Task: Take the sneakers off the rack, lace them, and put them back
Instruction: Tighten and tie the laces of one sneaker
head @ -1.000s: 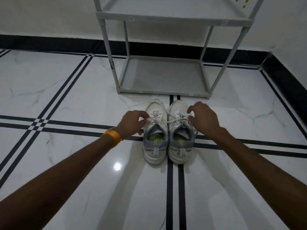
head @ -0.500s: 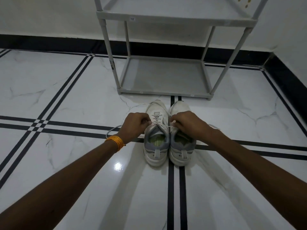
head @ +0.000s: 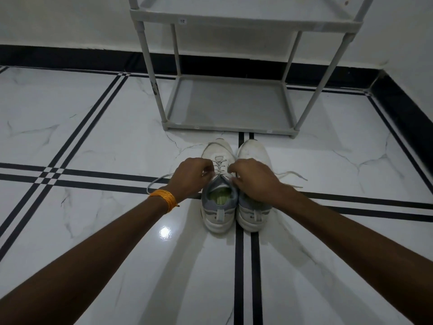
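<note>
Two sneakers sit side by side on the floor (head: 93,137), toes toward the rack (head: 229,104) — just short of its bottom shelf. Left hand (head: 191,175) pinches a lace (head: 155,181) at the left sneaker (head: 219,200), fingers curled tight. Right hand (head: 254,178) reaches across over the right sneaker (head: 254,148), apparently pinching the other lace end — its grip is partly hidden.

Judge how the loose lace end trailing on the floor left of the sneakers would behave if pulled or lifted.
Probably floppy: the lace end lies in a slack curve on the floor. It likely weighs almost nothing and would slide easily over the glossy tile. Pulling it would probably tug the left sneaker, since the left hand grips the lace there.
</note>
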`<action>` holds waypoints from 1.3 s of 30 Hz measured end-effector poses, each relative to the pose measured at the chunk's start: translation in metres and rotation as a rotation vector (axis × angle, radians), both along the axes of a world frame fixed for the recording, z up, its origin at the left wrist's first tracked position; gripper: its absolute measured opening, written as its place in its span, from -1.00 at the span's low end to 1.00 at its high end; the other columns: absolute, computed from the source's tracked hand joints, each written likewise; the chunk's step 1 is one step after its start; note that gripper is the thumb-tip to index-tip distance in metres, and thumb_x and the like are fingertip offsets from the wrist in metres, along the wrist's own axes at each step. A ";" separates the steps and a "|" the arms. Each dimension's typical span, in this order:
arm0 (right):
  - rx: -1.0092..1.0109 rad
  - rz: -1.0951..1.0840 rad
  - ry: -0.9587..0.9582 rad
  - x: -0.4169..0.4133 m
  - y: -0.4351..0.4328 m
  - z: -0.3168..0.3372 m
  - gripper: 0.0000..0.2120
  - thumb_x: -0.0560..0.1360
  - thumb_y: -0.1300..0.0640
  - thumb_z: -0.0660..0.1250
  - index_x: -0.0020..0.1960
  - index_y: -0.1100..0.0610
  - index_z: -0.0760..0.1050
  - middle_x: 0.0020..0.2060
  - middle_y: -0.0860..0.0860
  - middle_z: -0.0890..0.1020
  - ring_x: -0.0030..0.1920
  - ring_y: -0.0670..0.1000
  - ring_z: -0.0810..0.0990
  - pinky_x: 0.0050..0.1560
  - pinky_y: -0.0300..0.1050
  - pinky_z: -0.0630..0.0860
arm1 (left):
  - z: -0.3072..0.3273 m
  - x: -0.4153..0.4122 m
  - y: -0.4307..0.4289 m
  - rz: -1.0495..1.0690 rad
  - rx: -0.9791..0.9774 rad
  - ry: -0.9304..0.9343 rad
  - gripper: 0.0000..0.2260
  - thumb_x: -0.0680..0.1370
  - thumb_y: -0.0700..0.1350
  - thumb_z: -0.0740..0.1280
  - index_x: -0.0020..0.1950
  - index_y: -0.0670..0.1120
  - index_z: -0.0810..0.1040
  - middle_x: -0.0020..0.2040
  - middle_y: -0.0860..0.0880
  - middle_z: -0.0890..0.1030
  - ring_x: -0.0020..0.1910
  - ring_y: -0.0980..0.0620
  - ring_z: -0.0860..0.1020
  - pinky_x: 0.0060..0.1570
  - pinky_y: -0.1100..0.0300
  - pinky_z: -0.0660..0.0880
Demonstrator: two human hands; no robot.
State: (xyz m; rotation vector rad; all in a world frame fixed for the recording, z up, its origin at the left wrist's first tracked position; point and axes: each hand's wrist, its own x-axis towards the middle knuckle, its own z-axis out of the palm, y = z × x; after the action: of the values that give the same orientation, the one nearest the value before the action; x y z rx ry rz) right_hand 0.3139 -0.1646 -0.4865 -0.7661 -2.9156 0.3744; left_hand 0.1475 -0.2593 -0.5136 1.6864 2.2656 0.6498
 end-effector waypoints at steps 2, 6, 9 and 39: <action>-0.071 -0.028 0.004 -0.004 -0.001 -0.005 -0.84 0.50 0.19 0.30 0.00 0.15 0.64 -0.12 0.15 0.70 -0.11 0.15 0.65 -0.12 -0.05 0.55 | 0.000 0.002 0.002 -0.007 0.011 0.006 -0.90 0.53 -0.15 0.34 -0.04 -0.09 0.64 -0.11 -0.06 0.70 -0.17 -0.04 0.60 -0.07 0.08 0.56; -0.145 -0.090 0.087 -0.004 0.003 -0.006 -0.84 0.47 0.29 0.33 -0.06 0.17 0.67 -0.15 0.09 0.72 -0.14 0.06 0.64 -0.13 -0.23 0.36 | 0.004 0.000 0.003 -0.030 0.006 0.055 -0.92 0.52 -0.17 0.35 -0.08 -0.12 0.64 -0.19 -0.09 0.70 -0.26 -0.05 0.59 -0.14 0.10 0.54; -0.091 -0.130 0.065 -0.002 0.007 -0.008 -0.84 0.45 0.30 0.30 -0.11 0.18 0.66 -0.17 0.07 0.70 -0.19 0.03 0.59 -0.16 -0.19 0.39 | 0.005 0.000 -0.001 -0.086 -0.031 0.152 -0.95 0.50 -0.22 0.33 -0.11 -0.15 0.59 -0.18 -0.11 0.66 -0.25 -0.04 0.51 -0.22 0.20 0.37; -1.312 -0.404 0.597 -0.011 0.001 0.009 -0.77 0.58 0.28 0.27 0.18 0.25 0.60 0.06 0.11 0.68 -0.04 -0.03 0.64 -0.03 -0.26 0.58 | 0.006 -0.026 -0.031 0.143 -0.037 -0.540 -0.68 0.62 0.03 0.25 -0.14 -0.18 0.62 -0.07 -0.07 0.69 -0.06 0.02 0.59 -0.10 0.19 0.48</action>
State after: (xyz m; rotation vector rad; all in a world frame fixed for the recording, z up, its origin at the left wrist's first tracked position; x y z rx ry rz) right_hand 0.3028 -0.1634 -0.4775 -1.0171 -1.6148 2.0466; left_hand 0.1211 -0.2906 -0.5077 1.1542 1.9950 0.9529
